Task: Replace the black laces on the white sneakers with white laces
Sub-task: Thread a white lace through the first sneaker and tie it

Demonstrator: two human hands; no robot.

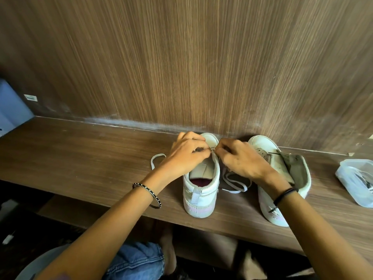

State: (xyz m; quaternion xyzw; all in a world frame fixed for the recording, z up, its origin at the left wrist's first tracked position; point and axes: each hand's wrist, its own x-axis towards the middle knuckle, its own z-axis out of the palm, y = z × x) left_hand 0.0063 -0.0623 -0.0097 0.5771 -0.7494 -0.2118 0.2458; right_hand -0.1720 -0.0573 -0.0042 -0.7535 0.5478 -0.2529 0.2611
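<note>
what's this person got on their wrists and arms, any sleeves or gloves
No gloves, and no sleeves in view: both forearms are uncovered. The left hand has a thin bangle at its wrist, dark with small pale dots along it. The right hand has a thin, plain black band round its wrist, much like a hair tie.

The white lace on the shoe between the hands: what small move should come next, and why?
Probably pull both ends snug. The left hand and right hand seem to pinch the white lace at the front eyelets of the shoe, and loose loops lie on the shelf on both sides, so there is slack to take up before the next crossing.
</note>
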